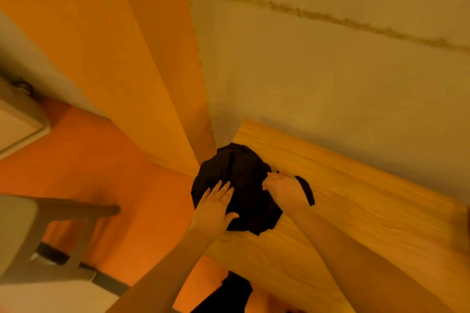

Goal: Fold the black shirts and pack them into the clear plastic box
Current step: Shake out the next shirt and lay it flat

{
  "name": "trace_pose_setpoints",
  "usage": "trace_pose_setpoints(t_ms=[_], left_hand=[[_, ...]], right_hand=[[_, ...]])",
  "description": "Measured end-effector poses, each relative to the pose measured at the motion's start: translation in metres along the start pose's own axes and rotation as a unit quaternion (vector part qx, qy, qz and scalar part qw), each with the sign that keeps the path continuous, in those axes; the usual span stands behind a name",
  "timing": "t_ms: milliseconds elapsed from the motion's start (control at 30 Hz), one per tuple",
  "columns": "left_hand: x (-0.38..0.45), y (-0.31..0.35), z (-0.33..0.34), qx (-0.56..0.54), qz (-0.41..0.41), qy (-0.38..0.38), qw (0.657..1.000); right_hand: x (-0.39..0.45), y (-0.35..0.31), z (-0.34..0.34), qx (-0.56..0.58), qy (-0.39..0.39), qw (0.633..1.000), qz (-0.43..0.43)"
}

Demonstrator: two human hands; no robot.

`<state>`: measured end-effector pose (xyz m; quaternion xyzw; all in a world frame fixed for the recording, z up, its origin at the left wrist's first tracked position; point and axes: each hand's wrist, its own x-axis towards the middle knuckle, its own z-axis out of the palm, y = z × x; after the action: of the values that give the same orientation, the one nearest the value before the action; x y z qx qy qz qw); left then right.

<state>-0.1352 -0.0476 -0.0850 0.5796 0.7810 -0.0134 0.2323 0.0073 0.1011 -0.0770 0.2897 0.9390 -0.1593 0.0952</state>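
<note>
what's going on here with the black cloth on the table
A person is working on a bunched-up black shirt lying at the corner of a light wooden table. The left hand lies flat on the fabric with straight fingers, and the right hand rests on its other side, fingers bent into the cloth. The shirt is not yet folded, and no clear plastic box is in view.

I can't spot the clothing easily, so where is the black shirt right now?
In the head view, the crumpled black shirt lies at the left corner of the light wooden table, under the left hand and right hand.
</note>
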Motion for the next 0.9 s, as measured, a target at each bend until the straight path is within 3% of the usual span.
trace_pose_setpoints(t_ms=[167, 267, 333, 433, 533, 600, 700, 767, 900], left_hand=[[0.004, 0.016, -0.013, 0.011, -0.002, 0.026, 1.0], [0.012, 0.027, -0.015, 0.04, 0.004, 0.014, 0.999], [0.017, 0.028, -0.015, 0.052, 0.015, 0.006, 0.999], [0.016, 0.024, -0.01, 0.068, 0.022, -0.024, 0.997], [0.012, 0.02, -0.006, 0.046, 0.02, -0.031, 0.998], [0.011, 0.021, -0.007, 0.004, 0.015, -0.014, 1.0], [0.013, 0.03, -0.02, -0.126, 0.014, 0.046, 0.991], [0.016, 0.044, -0.043, -0.233, 0.035, 0.069, 0.969], [0.026, 0.077, -0.11, -0.424, 0.041, 0.111, 0.898]], right_hand=[[-0.004, 0.006, -0.023, 0.109, 0.015, 0.993, 0.038], [-0.004, -0.002, -0.026, 0.019, -0.082, 0.994, 0.065], [0.002, -0.005, -0.019, -0.034, -0.099, 0.991, 0.082], [0.007, -0.001, -0.002, -0.046, -0.038, 0.995, 0.084], [0.007, 0.002, 0.004, 0.032, 0.017, 0.993, 0.109], [0.005, 0.003, -0.005, 0.128, 0.028, 0.984, 0.119], [-0.003, 0.001, -0.04, 0.304, 0.06, 0.941, 0.133], [-0.009, 0.002, -0.072, 0.373, 0.084, 0.915, 0.13], [-0.023, 0.012, -0.144, 0.404, 0.146, 0.895, 0.117]])
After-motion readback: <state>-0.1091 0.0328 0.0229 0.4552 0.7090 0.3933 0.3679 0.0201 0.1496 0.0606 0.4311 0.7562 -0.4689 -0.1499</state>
